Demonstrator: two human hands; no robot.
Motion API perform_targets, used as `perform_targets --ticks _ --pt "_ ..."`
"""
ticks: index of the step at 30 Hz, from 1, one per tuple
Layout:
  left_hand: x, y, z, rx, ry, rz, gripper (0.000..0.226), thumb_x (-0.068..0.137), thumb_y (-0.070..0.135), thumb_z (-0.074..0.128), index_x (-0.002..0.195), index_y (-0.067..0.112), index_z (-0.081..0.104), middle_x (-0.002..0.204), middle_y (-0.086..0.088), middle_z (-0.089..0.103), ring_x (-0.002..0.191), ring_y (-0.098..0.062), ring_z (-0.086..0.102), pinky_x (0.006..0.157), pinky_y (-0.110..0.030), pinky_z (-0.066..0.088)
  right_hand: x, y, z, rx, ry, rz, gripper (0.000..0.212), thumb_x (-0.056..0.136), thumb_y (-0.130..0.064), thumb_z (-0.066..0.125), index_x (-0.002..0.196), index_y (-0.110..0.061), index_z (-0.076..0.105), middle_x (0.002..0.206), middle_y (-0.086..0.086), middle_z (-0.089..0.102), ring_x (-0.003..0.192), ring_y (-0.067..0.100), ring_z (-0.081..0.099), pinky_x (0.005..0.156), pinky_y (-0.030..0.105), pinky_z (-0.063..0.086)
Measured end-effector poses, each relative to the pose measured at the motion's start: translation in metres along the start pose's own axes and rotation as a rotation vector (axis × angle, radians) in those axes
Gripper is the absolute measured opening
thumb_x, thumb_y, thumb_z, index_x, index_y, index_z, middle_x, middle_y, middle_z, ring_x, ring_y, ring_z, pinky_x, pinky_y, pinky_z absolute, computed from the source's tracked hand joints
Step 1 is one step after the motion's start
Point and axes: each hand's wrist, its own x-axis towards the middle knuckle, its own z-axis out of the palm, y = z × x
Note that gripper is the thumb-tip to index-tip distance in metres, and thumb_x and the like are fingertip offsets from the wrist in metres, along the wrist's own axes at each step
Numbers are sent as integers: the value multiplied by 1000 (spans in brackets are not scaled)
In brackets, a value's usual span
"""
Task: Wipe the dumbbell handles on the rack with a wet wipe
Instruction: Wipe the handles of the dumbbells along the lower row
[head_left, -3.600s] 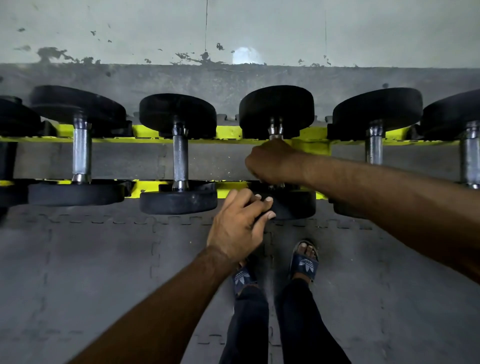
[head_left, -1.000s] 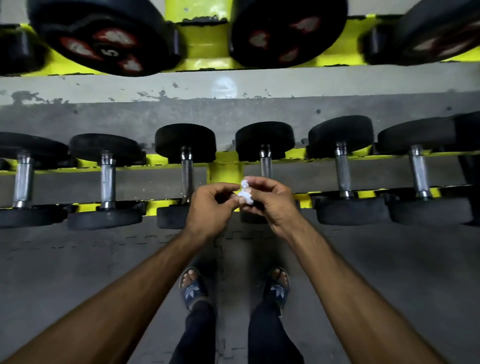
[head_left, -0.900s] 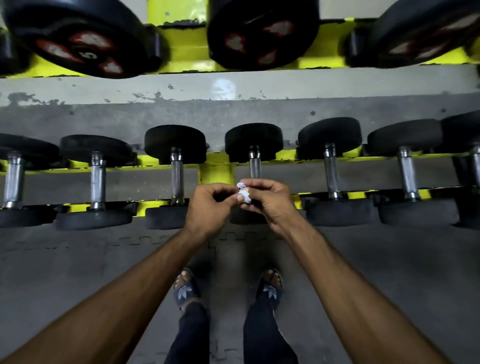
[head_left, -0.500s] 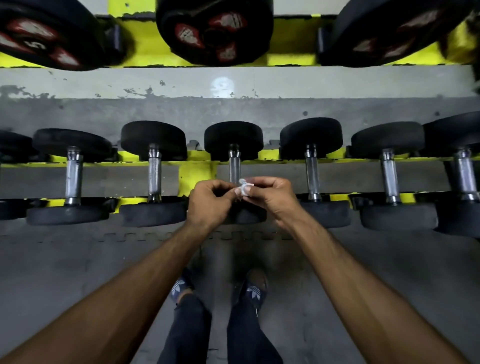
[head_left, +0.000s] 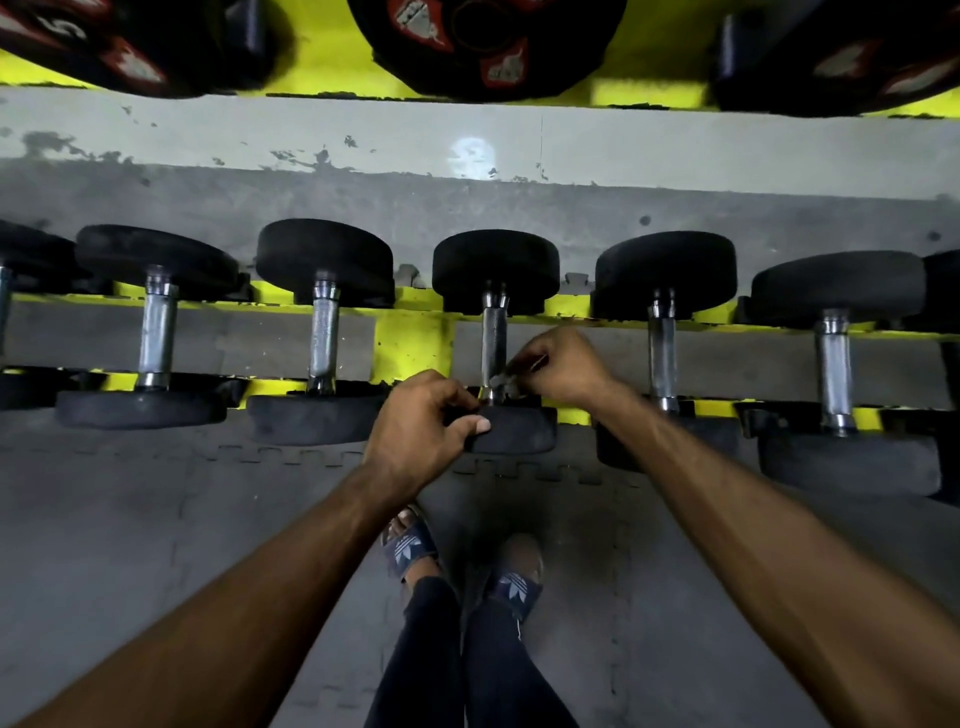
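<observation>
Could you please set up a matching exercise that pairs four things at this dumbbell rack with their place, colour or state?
Things:
1 left hand
2 right hand
3 wet wipe
4 rack

Descriptions:
A yellow
B pinches the wipe
C at the near end of the middle handle
D grips the near dumbbell head

Pairs: 1-D, 2-B, 3-C, 4-A.

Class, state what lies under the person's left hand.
The left hand grips the centre dumbbell's near black head; the part under its palm is hidden. The right hand pinches the wet wipe.
</observation>
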Motion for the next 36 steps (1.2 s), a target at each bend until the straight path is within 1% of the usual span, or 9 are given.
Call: perform_targets --ticks 3,6,9,15,20,23,26,30,36 --pt "-1 -3 4 -20 59 -42 22 71 32 88 82 19 73 85 3 63 80 -16 60 72 -34 54 7 -15 13 -378 -65 -147 15 78 -24 79 90 -15 80 90 4 75 81 12 68 60 19 39" --pt "0 -2 6 -8 52 -55 23 71 32 87 79 18 71 83 1 60 78 -17 58 72 -34 52 11 -34 20 -553 -119 -346 14 81 -24 73 92 -17 80 96 5 75 92 25 69 74 27 48" --pt "2 -3 4 -21 35 -69 23 70 32 88 75 19 70 82 2 59 77 -18 58 71 -34 52 13 -50 26 -640 -179 -322 6 83 -14 67 78 -12 68 77 4 61 79 28 63 62 28 39" --pt "2 -7 4 -61 38 -68 21 68 29 90 73 16 74 78 2 61 73 -16 59 67 -32 50 17 -70 27 -815 -294 -289 8 87 -9 60 79 -7 58 78 9 50 75 29 53 62 30 36" --pt "4 -10 0 -98 -17 -79 27 64 25 92 85 14 78 83 4 61 69 -2 53 66 -19 44 11 -29 13 -598 -85 -183 10 80 -20 74 86 -12 77 87 11 70 83 28 66 64 24 37" --pt "4 -13 0 -101 -35 -77 29 63 25 93 87 16 78 85 5 61 71 2 53 63 -9 40 12 -2 20 -102 77 144 14 74 -1 72 76 -13 77 80 5 74 78 20 70 69 31 58" --pt "5 -15 0 -111 -53 -85 29 63 24 93 88 17 78 87 6 61 80 -7 60 68 -17 48 21 7 21 426 187 357 26 81 10 67 71 -14 73 76 9 73 75 28 72 69 39 62" --pt "9 -11 -1 -85 -56 -104 27 62 22 93 84 18 77 85 6 61 80 -11 60 72 -24 50 32 -7 19 941 323 367 16 83 18 63 84 3 68 72 15 68 58 25 67 55 31 59" --pt "15 -5 -2 -51 -108 -115 26 60 15 93 78 14 74 78 9 55 77 -15 57 68 -20 39 9 20 24 147 109 236 13 81 -8 77 70 -15 76 65 -1 72 61 7 69 60 26 57"
